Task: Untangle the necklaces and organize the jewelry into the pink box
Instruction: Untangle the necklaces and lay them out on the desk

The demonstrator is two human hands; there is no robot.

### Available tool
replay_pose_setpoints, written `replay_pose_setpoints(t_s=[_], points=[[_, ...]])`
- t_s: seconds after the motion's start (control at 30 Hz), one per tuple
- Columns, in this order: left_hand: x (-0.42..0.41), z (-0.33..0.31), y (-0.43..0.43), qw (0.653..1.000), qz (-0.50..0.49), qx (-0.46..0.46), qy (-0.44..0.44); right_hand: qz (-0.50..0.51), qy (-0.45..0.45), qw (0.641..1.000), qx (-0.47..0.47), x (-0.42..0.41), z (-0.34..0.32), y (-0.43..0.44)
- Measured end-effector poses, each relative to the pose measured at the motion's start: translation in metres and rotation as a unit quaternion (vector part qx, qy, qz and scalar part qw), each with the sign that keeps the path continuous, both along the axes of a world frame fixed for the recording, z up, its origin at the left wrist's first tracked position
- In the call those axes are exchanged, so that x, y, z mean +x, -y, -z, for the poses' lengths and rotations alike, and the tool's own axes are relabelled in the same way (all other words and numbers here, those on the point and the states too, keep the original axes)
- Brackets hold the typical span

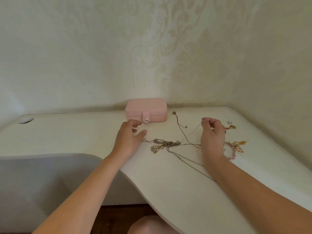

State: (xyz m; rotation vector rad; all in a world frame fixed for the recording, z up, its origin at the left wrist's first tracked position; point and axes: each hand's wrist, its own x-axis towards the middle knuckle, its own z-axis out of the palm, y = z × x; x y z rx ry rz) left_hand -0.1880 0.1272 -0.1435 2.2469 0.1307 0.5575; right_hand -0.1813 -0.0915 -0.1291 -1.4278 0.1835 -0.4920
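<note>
while the left hand (130, 138) hovers with fingers loosely spread, the closed pink box (146, 109) sits just beyond its fingertips. the right hand (212, 134) curls, pinching a thin chain (196, 128) (blurred here). tangled necklaces (166, 144) lie between both hands, and a pink bead bracelet (231, 153) lies just right of the right wrist.

A white desk (168, 183) with a curved front edge stands in a corner. Pale wallpaper (185, 48) with a faint floral pattern covers both walls. A round hole (26, 120) sits at the desk's far left. A grey surface (42, 183) lies lower left, above dark floor (118, 215).
</note>
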Motion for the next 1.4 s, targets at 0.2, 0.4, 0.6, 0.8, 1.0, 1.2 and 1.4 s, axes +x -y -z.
replay_pose_setpoints(t_s=[0.2,0.4,0.6,0.8,1.0,1.2,1.4], points=[[-0.031,0.009,0.018,0.972,0.162,0.158,0.068,-0.025,0.026,0.992,-0.124,-0.004,0.0,0.001],[-0.044,0.009,0.02,0.959,0.206,0.188,0.042,-0.204,0.045,0.929,-0.306,-0.011,0.003,-0.011],[-0.051,0.012,0.01,0.964,0.186,0.182,0.048,-0.261,0.0,0.874,-0.41,-0.01,0.007,-0.01],[-0.056,0.01,-0.003,0.967,0.159,0.2,0.007,-0.269,0.009,0.869,-0.416,-0.013,0.008,-0.011],[-0.051,0.007,-0.008,0.972,0.074,0.216,-0.05,-0.284,0.008,0.836,-0.469,-0.016,0.009,-0.013],[-0.041,-0.002,0.031,0.979,0.126,0.158,0.007,-0.262,0.015,0.848,-0.46,-0.015,0.011,-0.017],[-0.02,0.0,0.044,0.977,0.156,0.145,-0.016,-0.272,0.021,0.836,-0.475,-0.014,0.01,-0.016]])
